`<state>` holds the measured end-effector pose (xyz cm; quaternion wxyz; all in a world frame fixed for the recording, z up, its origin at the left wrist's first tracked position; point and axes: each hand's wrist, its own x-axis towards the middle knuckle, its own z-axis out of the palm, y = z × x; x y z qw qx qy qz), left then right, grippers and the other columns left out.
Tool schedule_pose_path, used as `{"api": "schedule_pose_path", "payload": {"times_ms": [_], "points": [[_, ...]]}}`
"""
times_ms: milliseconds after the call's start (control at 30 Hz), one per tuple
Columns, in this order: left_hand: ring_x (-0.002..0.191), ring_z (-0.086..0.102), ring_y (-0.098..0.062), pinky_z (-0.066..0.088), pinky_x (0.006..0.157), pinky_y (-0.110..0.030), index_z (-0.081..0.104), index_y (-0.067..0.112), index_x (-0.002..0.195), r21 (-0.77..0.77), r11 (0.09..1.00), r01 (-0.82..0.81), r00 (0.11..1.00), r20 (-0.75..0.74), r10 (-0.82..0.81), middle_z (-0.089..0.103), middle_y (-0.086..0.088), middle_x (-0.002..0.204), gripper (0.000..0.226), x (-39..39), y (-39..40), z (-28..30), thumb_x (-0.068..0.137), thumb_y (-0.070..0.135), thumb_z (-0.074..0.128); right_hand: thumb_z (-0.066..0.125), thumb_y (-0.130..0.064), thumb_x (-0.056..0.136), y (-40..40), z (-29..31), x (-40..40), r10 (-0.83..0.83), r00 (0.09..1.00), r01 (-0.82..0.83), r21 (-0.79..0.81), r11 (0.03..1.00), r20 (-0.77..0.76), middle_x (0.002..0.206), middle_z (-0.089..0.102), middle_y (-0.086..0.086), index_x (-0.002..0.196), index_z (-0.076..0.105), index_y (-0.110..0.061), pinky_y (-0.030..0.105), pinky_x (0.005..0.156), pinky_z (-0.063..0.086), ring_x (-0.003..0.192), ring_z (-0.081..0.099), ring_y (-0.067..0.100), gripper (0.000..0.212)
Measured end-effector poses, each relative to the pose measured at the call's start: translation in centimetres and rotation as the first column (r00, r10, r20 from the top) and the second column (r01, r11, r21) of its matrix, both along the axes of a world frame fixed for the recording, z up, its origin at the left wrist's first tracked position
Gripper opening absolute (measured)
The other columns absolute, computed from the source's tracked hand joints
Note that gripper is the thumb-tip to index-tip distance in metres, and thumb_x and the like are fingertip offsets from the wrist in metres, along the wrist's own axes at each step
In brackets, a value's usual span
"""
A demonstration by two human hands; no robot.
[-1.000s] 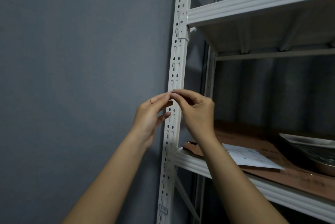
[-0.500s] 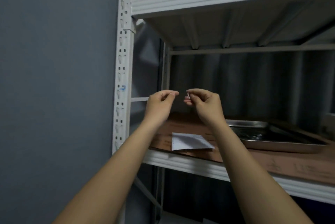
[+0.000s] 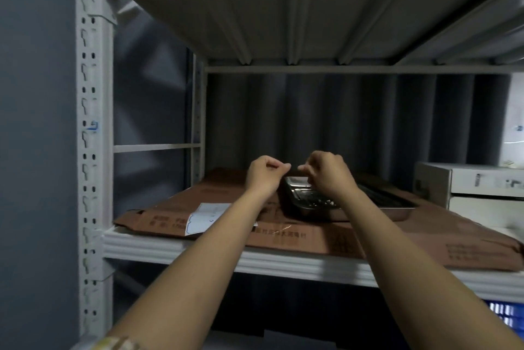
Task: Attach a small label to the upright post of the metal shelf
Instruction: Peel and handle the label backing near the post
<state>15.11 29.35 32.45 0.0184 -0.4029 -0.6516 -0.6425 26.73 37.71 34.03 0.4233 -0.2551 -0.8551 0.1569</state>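
**A:** Where's the label now?

**B:** There's a small one with blue marks [image 3: 93, 126] on the upright post [image 3: 90, 151], about midway between the two shelf levels. Both my hands are well off to its right, raised over the cardboard [image 3: 312, 233] on the shelf.

**A:** And your grip?

**B:** My left hand [image 3: 262, 176] has thumb and forefinger pinched together, my right hand [image 3: 329, 172] is curled the same way. Whether either holds a scrap of backing, I can't tell; it's too blurred.

**A:** How would a fresh one handle?

**B:** I'd guess nearly weightless, floppy and sticky. I'd take it by one bare corner, off the sheet [image 3: 207, 218] lying on the cardboard if that is the stock, then press it flat between the post's slots.
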Motion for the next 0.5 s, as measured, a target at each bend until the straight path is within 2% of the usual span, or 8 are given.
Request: {"api": "schedule_pose_path", "payload": {"times_ms": [67,167,233,300,400,500], "points": [[0.077,0.061,-0.021,0.048,0.075,-0.031,0.052,0.022,0.068,-0.030,1.000,0.007,1.000,0.008,-0.007,0.058,0.002,0.069,0.024,0.1,1.2,-0.4,0.085,0.029,0.068,0.055,-0.024,0.096,1.0,-0.1,0.1,-0.076,0.986,0.061,0.107,0.992,0.150,0.089,0.068,0.006,0.088,0.056,-0.015,0.036,0.069,0.049,0.083,0.064,0.025,0.011],[0.075,0.059,-0.024,0.045,0.070,-0.033,0.045,0.022,0.069,-0.094,0.996,0.007,0.998,-0.065,-0.013,0.051,0.004,0.066,0.028,0.2,2.6,-0.8,0.092,0.033,0.056,0.048,-0.030,0.099,1.7,-0.2,0.4,-0.107,0.953,0.049,0.203,0.978,0.284,0.092,0.062,0.012,0.092,0.047,-0.016,0.037,0.067,0.044,0.081,0.058,0.029,0.015],[0.065,0.049,-0.015,0.036,0.061,-0.031,0.042,0.019,0.073,-0.147,0.989,-0.029,0.989,-0.147,0.007,0.046,0.006,0.065,0.029,0.4,3.0,-0.8,0.097,0.035,0.046,0.043,-0.032,0.101,2.1,-0.2,0.6,-0.098,0.940,0.028,0.211,0.977,0.328,0.087,0.057,0.010,0.093,0.042,-0.019,0.035,0.064,0.040,0.077,0.053,0.027,0.015],[0.061,0.042,-0.010,0.029,0.058,-0.031,0.042,0.015,0.081,-0.182,0.982,-0.051,0.980,-0.199,0.014,0.044,0.005,0.067,0.028,0.5,3.2,-0.7,0.100,0.035,0.038,0.039,-0.033,0.102,2.5,-0.3,0.5,-0.089,0.928,0.017,0.199,0.980,0.361,0.084,0.052,0.007,0.094,0.038,-0.020,0.034,0.064,0.038,0.075,0.050,0.025,0.015],[0.063,0.043,-0.013,0.028,0.059,-0.032,0.039,0.013,0.086,-0.209,0.976,-0.056,0.970,-0.243,0.003,0.044,0.002,0.068,0.028,0.6,3.4,-0.6,0.102,0.033,0.030,0.037,-0.032,0.103,3.1,-0.3,0.4,-0.080,0.915,0.005,0.186,0.983,0.396,0.084,0.051,0.007,0.094,0.035,-0.019,0.034,0.064,0.036,0.074,0.049,0.025,0.016],[0.073,0.048,-0.021,0.031,0.065,-0.032,0.040,0.015,0.077,-0.213,0.973,-0.084,0.954,-0.300,0.016,0.044,0.003,0.069,0.035,0.3,3.9,-0.8,0.103,0.034,0.026,0.036,-0.031,0.103,3.8,-0.5,0.5,-0.062,0.912,0.002,0.147,0.989,0.405,0.084,0.050,0.007,0.093,0.036,-0.019,0.034,0.065,0.036,0.075,0.050,0.025,0.017]]}}
